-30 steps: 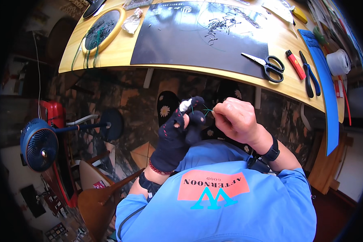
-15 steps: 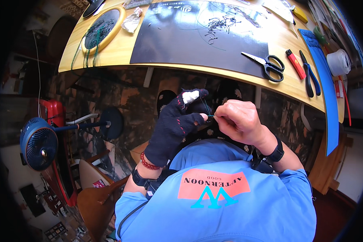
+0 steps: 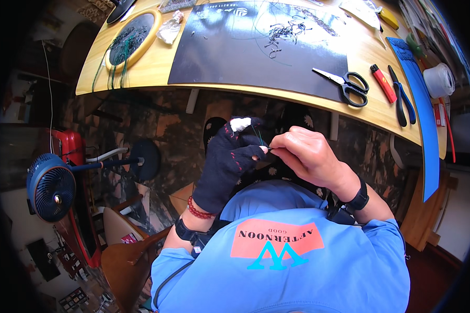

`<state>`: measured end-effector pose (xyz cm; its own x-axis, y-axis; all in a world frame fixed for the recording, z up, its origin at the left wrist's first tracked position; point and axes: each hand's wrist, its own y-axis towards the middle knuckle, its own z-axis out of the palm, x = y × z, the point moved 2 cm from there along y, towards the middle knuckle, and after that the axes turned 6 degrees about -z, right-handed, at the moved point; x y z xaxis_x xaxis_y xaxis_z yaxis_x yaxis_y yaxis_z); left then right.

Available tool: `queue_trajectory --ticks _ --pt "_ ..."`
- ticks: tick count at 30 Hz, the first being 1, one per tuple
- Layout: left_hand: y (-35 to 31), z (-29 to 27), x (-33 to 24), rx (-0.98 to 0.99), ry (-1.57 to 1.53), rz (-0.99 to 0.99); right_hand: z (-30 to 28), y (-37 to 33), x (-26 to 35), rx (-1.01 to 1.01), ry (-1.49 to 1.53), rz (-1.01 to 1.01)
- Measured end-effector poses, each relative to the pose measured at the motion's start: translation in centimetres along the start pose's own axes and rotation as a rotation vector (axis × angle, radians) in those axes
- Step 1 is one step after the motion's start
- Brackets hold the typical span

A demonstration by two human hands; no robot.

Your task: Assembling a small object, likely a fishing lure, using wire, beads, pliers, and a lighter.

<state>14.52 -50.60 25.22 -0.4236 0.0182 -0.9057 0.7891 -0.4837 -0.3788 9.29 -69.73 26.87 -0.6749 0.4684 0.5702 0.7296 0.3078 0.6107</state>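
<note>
In front of my lap, my left hand [image 3: 220, 163] wears a black fingerless glove with red stitching, and a white wrap covers one finger. Thin green line [image 3: 260, 136] stretches from that finger down to the bare thumb tip, where it is pinched. My right hand [image 3: 309, 157] is bare and closed, its thumb and forefinger meeting the line right beside my left thumb. Whatever small piece lies between the fingertips is hidden. On the table's dark mat [image 3: 219, 57] is a loose pile of small dark hooks [image 3: 287, 34].
A round tray [image 3: 121, 66] with green strands hanging over its rim lies at the table's left. Scissors [image 3: 352, 88], a red lighter [image 3: 383, 83] and pliers [image 3: 399, 99] rest along the right front edge. A blue fan [image 3: 52, 188] stands at far left.
My right fingertips have shifted left, closing the short gap to my left thumb. The left hand's wrapped finger has moved slightly left. The things on the table have not moved.
</note>
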Motion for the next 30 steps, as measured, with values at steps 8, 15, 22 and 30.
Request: queue_trajectory --ticks 8,15,22,30 --pt "1.4 -1.7 1.3 -0.137 0.043 0.226 -1.0 -0.8 -0.4 -0.003 -0.002 0.177" --pt "1.2 -6.0 0.7 -0.366 0.171 0.277 -2.8 -3.3 -1.3 -0.125 -0.097 0.396" --pt "0.2 -3.0 0.3 -0.191 0.057 0.307 -1.3 -2.9 -2.0 -0.028 -0.106 0.439" --pt "-0.8 0.4 0.0 -0.203 0.333 0.406 2.0 -0.3 0.1 -0.029 0.452 0.553"
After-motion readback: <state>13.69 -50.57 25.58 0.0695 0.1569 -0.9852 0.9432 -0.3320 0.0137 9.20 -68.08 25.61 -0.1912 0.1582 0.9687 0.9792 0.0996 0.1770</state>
